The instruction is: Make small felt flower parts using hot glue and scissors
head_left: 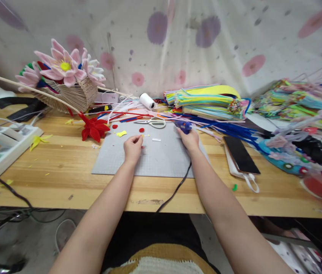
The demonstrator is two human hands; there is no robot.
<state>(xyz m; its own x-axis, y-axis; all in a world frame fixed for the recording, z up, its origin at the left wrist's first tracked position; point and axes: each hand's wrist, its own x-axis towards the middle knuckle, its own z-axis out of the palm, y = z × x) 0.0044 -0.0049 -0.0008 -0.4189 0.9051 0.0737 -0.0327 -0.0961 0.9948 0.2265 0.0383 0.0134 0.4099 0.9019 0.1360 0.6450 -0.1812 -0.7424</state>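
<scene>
Partly formed, partly left loose.
Above the grey mat, the left hand is pinched closed, its contents too small to tell; the glue gun is gripped by the right hand. Beyond the left hand, a yellow piece and red discs are left unattached; near the mat's far-left corner, a red flower is seemingly fully shaped.
</scene>
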